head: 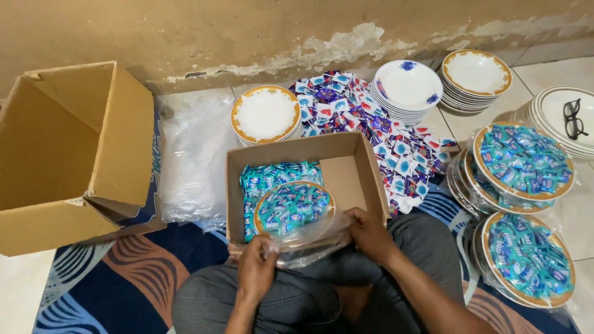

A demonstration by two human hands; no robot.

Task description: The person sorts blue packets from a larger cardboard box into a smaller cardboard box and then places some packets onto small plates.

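Observation:
A gold-rimmed plate (291, 207) heaped with small teal sweet packets sits inside a clear plastic bag (315, 238), at the front of a low cardboard box (362, 167). My left hand (255, 267) pinches the bag's open edge at the lower left. My right hand (366, 234) grips the same bag at its right side. More loose teal packets (272, 176) lie in the box behind the plate. My knees are just under both hands.
A big open carton (68, 154) stands at left beside crumpled clear plastic (195, 158). Stacks of plates (266, 114) and bowls (408, 86) line the wall, with mixed packets (346, 102) strewn between. Bagged filled plates (525, 164) and spectacles (574, 119) lie at right.

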